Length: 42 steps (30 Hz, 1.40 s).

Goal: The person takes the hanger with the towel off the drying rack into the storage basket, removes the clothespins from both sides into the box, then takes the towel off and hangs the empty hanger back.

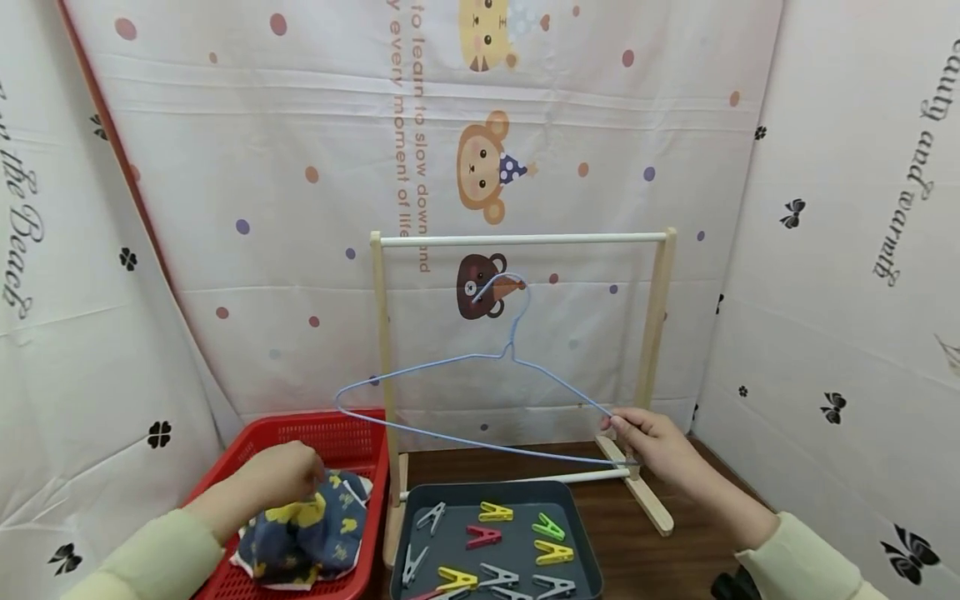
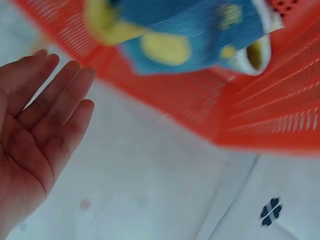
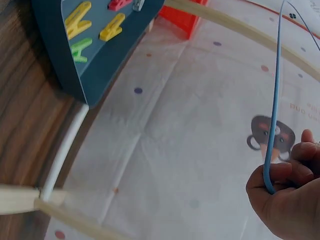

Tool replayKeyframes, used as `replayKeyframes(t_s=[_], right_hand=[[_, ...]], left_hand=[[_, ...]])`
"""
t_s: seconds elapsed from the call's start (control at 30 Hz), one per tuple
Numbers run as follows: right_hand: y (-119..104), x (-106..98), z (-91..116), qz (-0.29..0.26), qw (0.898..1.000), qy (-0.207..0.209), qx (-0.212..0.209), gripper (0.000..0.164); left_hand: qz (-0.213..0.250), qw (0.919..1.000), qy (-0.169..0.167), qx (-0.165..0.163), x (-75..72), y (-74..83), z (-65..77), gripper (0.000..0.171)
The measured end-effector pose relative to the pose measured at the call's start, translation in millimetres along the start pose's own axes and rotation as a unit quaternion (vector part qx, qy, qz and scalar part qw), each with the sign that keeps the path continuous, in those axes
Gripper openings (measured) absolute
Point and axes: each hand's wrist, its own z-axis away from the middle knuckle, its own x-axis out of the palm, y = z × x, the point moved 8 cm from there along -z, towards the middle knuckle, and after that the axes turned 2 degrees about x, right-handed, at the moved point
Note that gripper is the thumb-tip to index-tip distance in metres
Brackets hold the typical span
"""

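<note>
A light blue wire clothes hanger (image 1: 450, 360) is held up in front of the wooden rack, its hook upwards. My right hand (image 1: 651, 443) grips the hanger's right end; in the right wrist view, the right hand (image 3: 287, 192) has thumb and fingers around the bent blue wire. Over the red basket is my left hand (image 1: 281, 473), just above a dark blue cloth with yellow patches (image 1: 341, 525). The left wrist view shows the left hand (image 2: 47, 120) with fingers extended and nothing in the palm, apart from the blue cloth (image 2: 195, 35).
A wooden rack with a white top bar (image 1: 525, 240) stands on the brown table (image 1: 622, 550). In front of it, a dark grey tray (image 1: 491, 492) holds several clothespins in yellow, red, green and grey. The red basket (image 1: 367, 450) sits to the left. Printed cloth walls surround everything.
</note>
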Motion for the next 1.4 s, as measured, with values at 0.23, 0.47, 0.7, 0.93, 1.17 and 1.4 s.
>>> replayKeyframes(t_s=[0.23,0.47,0.7,0.93,1.17,1.4], right_hand=[[-7,-38,3,0.024,0.996,0.064,-0.053,0.025],[-6,-79,4,0.047,0.992,0.112,-0.026,0.045],[-2,-113,3,0.133,0.980,0.148,0.007,0.025],[-4,-134,-4,0.202,0.966,0.163,0.023,0.043],[-4,-143,-16,0.213,0.966,0.138,0.044,0.046],[0,-147,-20,0.225,0.964,0.130,0.051,0.045]], left_hand=[[-0.003,0.9966,0.072,0.041,-57.2,13.1,36.0,0.005],[-0.012,0.9898,0.139,0.028,-79.3,18.9,71.0,0.015],[-0.015,0.9915,0.128,0.020,-69.4,28.5,92.7,0.026],[0.042,0.9963,0.050,-0.056,-46.4,18.3,107.9,0.035],[0.074,0.9961,0.040,-0.029,-31.9,8.9,121.0,0.029],[0.064,0.9964,0.053,-0.016,-23.6,0.4,128.9,0.027]])
